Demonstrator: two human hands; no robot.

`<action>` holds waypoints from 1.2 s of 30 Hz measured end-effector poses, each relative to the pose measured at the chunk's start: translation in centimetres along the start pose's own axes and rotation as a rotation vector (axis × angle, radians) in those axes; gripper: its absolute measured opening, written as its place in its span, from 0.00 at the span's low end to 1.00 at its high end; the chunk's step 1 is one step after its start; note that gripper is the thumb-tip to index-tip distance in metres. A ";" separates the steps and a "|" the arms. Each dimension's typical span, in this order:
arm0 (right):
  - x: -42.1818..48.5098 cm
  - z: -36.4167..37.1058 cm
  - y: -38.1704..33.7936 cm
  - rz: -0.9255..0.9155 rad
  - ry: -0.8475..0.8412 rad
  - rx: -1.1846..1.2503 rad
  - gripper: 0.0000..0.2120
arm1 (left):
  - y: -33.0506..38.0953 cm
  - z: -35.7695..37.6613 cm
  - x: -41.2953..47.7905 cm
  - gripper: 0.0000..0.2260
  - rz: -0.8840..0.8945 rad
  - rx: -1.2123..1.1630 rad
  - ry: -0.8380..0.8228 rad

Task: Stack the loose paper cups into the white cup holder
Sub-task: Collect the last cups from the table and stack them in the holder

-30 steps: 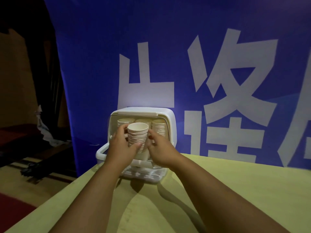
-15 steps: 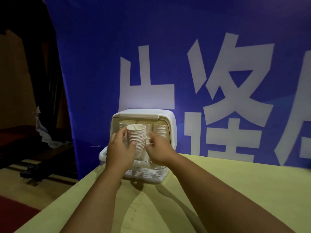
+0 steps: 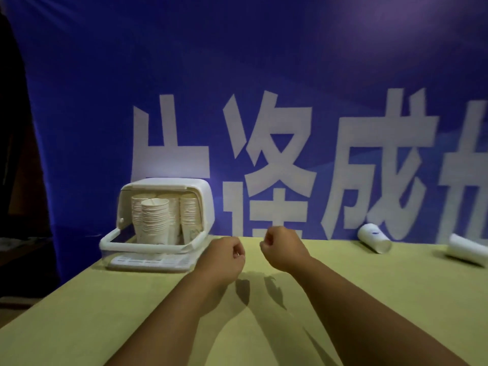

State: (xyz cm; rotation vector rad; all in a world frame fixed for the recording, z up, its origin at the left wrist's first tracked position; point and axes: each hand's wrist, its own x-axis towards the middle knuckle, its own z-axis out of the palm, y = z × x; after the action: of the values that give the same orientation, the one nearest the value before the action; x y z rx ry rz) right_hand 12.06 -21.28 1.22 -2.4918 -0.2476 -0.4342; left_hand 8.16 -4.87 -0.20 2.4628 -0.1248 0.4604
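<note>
The white cup holder (image 3: 203,199) stands at the table's far left with its lid up. Inside it are several stacks of paper cups; the front stack (image 3: 155,220) stands upright in the middle. My left hand (image 3: 224,257) hovers over the table just right of the holder, fingers curled, holding nothing. My right hand (image 3: 284,249) is beside it, also curled and empty. Two loose paper cups lie on their sides at the far right: one (image 3: 374,238) against the banner, another (image 3: 467,250) at the frame's edge.
The yellow-green table (image 3: 369,299) stretches right and toward me. A blue banner (image 3: 264,88) with large white characters hangs directly behind it. The table's left edge drops to a dark floor area.
Both hands let go of the front cup stack, which now stands in the holder, and pulled back to the right. The view has swung right, bringing two loose cups into sight.
</note>
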 end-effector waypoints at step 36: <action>1.7 -19.1 46.3 0.611 0.082 -0.435 0.50 | 25.6 35.7 15.1 0.29 0.336 0.396 -0.195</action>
State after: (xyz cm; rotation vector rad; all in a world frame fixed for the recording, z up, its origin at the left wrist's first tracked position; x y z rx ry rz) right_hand 21.37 -69.75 -7.68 -2.7772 0.6966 -0.3512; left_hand 27.77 -46.40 -6.96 2.8862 -0.5848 0.4147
